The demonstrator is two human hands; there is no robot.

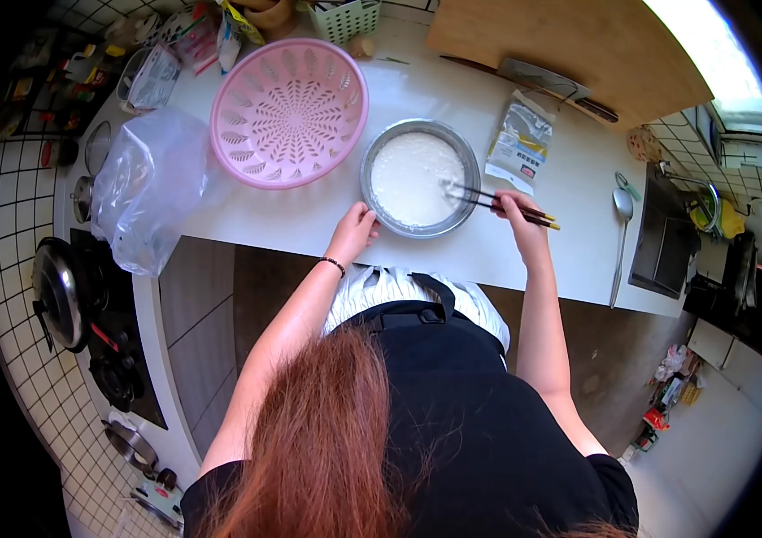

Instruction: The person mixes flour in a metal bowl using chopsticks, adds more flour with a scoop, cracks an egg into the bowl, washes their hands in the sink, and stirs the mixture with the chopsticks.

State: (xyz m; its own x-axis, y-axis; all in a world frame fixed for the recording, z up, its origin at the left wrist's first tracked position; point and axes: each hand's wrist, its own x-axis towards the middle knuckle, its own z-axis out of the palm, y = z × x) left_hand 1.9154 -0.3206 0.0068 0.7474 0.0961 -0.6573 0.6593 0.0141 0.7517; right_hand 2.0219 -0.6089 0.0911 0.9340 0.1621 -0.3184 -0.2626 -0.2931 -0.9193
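Observation:
A round metal bowl (368, 170) of white, lumpy batter-like mixture (412, 175) stands on the white counter. My right hand (522, 224) is closed around dark chopsticks (487, 203) with yellow ends, and their tips dip into the mixture at its right side. At the bowl's lower left edge is my left hand (354, 232), its fingers curled near the rim; whether it grips the rim is too small to tell. A printed packet (521, 141) lies right of the bowl.
A pink perforated basket (291, 112) sits left of the bowl, beside a clear plastic bag (152, 184). Behind are a wooden board (569, 45) and a knife (596, 108). To the right lie a long spoon (621, 233) and the sink (661, 233); a stove (121, 350) is at left.

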